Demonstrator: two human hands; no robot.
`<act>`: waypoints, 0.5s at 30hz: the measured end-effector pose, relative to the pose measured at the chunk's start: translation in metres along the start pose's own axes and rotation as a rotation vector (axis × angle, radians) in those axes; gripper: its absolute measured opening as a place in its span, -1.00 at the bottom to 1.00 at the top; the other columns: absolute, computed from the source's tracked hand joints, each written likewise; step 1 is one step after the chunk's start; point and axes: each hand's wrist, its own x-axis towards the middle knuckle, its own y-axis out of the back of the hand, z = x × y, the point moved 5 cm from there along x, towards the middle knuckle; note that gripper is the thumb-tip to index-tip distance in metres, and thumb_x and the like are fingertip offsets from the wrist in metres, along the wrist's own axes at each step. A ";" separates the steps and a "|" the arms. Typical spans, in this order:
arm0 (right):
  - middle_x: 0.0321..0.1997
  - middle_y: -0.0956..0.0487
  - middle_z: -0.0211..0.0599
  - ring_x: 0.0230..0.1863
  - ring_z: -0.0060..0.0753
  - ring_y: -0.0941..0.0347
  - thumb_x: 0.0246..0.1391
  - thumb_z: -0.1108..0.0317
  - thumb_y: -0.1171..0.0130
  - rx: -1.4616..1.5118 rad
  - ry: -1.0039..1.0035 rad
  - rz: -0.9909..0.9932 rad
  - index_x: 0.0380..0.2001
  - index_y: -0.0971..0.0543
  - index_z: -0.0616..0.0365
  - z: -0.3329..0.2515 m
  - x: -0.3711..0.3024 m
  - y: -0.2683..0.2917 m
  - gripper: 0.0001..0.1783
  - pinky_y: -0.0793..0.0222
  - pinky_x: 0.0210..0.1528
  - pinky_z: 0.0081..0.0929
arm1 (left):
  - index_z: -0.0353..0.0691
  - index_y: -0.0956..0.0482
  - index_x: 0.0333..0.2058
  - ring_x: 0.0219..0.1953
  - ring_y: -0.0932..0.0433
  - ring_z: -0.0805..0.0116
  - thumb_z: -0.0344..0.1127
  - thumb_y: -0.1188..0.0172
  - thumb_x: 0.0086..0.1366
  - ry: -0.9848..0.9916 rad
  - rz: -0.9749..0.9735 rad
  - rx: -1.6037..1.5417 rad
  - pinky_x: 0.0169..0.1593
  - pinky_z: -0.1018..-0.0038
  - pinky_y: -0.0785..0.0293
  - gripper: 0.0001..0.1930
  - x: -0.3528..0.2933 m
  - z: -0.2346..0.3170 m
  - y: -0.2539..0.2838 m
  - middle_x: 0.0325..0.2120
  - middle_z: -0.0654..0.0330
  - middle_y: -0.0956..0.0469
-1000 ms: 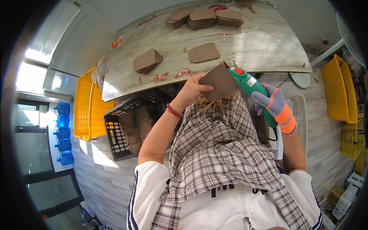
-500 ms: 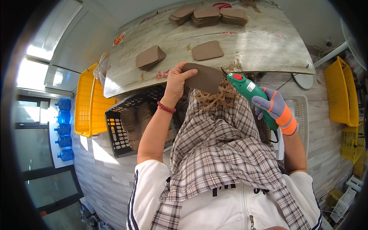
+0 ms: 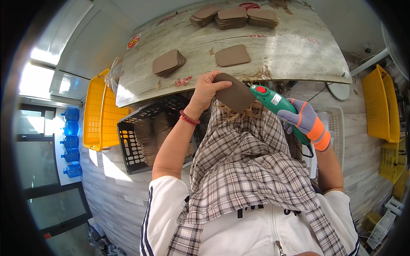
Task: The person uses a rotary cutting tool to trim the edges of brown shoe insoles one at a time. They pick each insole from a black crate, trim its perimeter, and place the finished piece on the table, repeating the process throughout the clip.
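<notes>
Here is the left hand [image 3: 207,91], bare, its fingers pinching a brown piece [image 3: 234,94], thumb on top, holding it above the lap just off the near edge of the surface [image 3: 294,55]. The right hand [image 3: 301,119], gloved, has its fingers curled round a green corded tool [image 3: 268,100], whose nose sits right at the piece's right edge; whether they touch, I can't tell. Curly brown scraps [image 3: 239,115] spill over the checked apron [image 3: 247,179] below. Down to the left, under the surface, a black crate [image 3: 128,147] holds stacked brown pieces [image 3: 146,138]. Beyond it stands a yellow basket [image 3: 90,115], a clear plastic bag [image 3: 112,80] by its far end. Over on the right, a pale basket [image 3: 338,123] is partly hidden by the right arm, and farther out come a big yellow crate [image 3: 370,104] and a smaller yellow crate [image 3: 389,162], contents unclear. Up top, one loose panel [image 3: 232,55] lies near a neat stack [image 3: 168,62], three more stacks [image 3: 232,18] behind. Now the writing: a white label [image 3: 276,99] on the tool, print too small; a round red sticker [image 3: 133,42] with pale numerals; red marks [image 3: 183,80] on the surface; dark letters, partly covered, across the white top [image 3: 239,230].
</notes>
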 end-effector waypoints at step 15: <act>-0.62 -0.47 -0.43 -0.67 -0.67 -0.35 -0.03 0.18 -0.29 0.071 -0.007 -0.048 -0.22 -0.50 0.28 -0.009 0.026 -0.024 -0.58 -0.29 -0.61 -0.67 | -0.29 -0.55 -0.29 -0.30 -0.48 0.60 -0.48 -0.23 0.10 0.156 -0.237 0.246 -0.17 0.62 -0.40 -0.83 -0.003 -0.010 -0.009 -0.37 0.32 -0.57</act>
